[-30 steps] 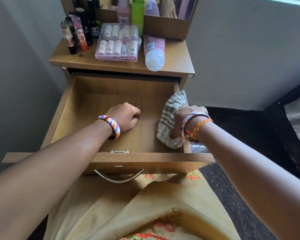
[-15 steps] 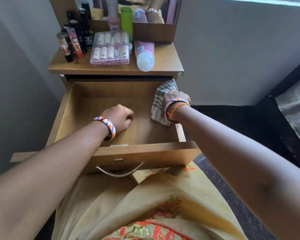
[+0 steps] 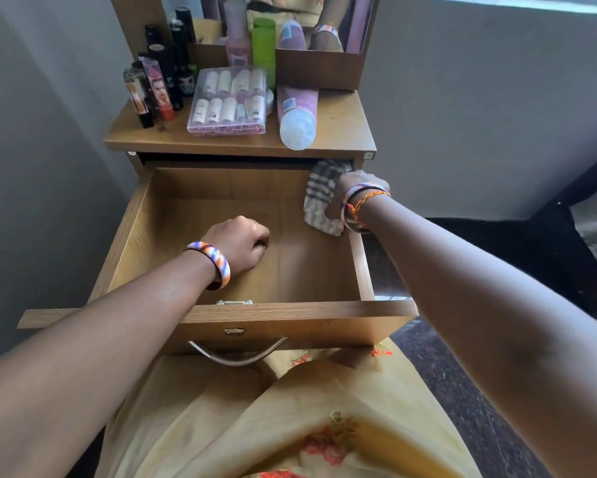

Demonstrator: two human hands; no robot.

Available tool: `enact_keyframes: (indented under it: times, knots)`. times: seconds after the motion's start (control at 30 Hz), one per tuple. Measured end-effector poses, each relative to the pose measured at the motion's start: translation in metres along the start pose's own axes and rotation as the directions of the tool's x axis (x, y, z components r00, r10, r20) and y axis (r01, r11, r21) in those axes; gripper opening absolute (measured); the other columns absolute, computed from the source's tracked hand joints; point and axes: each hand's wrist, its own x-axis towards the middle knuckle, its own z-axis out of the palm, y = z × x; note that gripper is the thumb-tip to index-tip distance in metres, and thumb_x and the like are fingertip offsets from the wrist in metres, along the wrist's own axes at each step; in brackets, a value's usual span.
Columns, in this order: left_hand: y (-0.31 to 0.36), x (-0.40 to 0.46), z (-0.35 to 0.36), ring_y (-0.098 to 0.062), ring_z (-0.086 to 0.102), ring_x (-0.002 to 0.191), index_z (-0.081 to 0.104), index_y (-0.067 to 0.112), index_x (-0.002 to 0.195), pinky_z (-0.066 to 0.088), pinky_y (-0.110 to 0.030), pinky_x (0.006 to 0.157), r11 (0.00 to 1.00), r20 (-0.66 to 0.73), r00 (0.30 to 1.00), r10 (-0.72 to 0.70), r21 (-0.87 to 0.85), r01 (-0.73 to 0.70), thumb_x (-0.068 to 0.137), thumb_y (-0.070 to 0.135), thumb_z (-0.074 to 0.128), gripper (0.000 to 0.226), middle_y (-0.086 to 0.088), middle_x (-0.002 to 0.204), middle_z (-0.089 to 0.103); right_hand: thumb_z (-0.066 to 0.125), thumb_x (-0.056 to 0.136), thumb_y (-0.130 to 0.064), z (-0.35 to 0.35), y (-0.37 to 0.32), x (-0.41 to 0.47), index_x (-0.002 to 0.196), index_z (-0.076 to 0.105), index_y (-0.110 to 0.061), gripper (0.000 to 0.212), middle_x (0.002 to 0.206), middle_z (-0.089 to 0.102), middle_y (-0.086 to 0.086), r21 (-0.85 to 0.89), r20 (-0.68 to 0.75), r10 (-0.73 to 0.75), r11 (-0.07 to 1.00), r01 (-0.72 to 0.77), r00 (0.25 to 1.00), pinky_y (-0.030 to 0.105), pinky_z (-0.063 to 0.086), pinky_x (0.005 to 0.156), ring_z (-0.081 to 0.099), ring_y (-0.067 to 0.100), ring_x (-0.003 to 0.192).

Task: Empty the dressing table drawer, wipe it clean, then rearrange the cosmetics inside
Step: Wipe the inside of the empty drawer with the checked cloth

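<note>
Head view: dressing table (image 3: 338,132) tabletop carries the cosmetics, drawer (image 3: 290,315) below pulled out, nothing but the hands in it. Right hand (image 3: 350,188) clamped on striped cloth (image 3: 319,198), pressing it against the drawer's far right inner corner. Left hand (image 3: 243,241) curled in a fist, resting on drawer floor mid-way. Clear case of small bottles (image 3: 228,101) sits centre tabletop, pink bottle (image 3: 297,112) lying just beside it.
</note>
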Motion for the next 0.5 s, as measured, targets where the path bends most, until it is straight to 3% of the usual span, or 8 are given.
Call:
enact_keyframes:
  times: [0.1,0.2,0.37,0.43,0.5]
  knots:
    - [-0.001,0.001,0.000,-0.025,0.061,0.094,0.067,0.012,0.103,0.051,-0.031,0.073,1.000,0.002,1.000,-0.002,-0.010,0.002,0.091,0.018,0.047,0.024,-0.006,0.106,0.067,0.065,0.077,-0.039,-0.001,0.003,-0.021,0.119,0.057,-0.014,0.049,0.115,0.059,0.004,-0.146,0.085,-0.022,0.989,0.034,0.996,0.034,0.050,0.084,0.060,0.025,0.108]
    - [-0.001,0.000,-0.002,-0.026,0.061,0.095,0.068,0.013,0.102,0.052,-0.032,0.075,1.000,-0.004,1.000,-0.006,-0.006,0.006,0.090,0.018,0.048,0.023,-0.005,0.107,0.067,0.060,0.078,-0.044,0.004,0.002,-0.038,0.111,0.060,-0.017,0.042,0.094,0.054,0.001,-0.311,0.104,-0.071,0.945,0.100,0.992,0.030,0.051,0.075,0.064,0.023,0.097]
    - [0.001,-0.004,-0.005,-0.027,0.061,0.097,0.068,0.014,0.101,0.051,-0.032,0.076,1.000,-0.027,1.000,-0.013,0.001,0.013,0.090,0.018,0.047,0.024,-0.005,0.107,0.067,0.057,0.081,-0.022,0.003,-0.003,-0.058,0.097,0.061,-0.013,0.019,0.090,0.056,0.002,-0.526,0.159,-0.094,0.834,0.165,0.983,0.024,0.043,0.045,0.061,0.025,0.076]
    - [0.001,-0.006,-0.007,-0.028,0.061,0.098,0.068,0.014,0.101,0.051,-0.033,0.076,1.000,-0.033,0.999,-0.016,0.005,0.016,0.090,0.017,0.047,0.024,-0.005,0.108,0.067,0.056,0.082,-0.022,0.002,-0.004,-0.062,0.098,0.061,-0.014,0.018,0.092,0.059,0.001,-0.549,0.158,-0.100,0.818,0.171,0.982,0.025,0.047,0.050,0.062,0.025,0.078]
    - [0.001,-0.007,-0.008,-0.028,0.061,0.098,0.067,0.014,0.101,0.051,-0.033,0.076,1.000,-0.043,0.999,-0.019,0.004,0.020,0.089,0.017,0.047,0.023,-0.005,0.108,0.067,0.053,0.086,-0.022,0.003,-0.003,-0.062,0.101,0.061,-0.016,0.018,0.098,0.061,0.000,-0.547,0.155,-0.116,0.817,0.183,0.981,0.029,0.054,0.067,0.065,0.025,0.089]
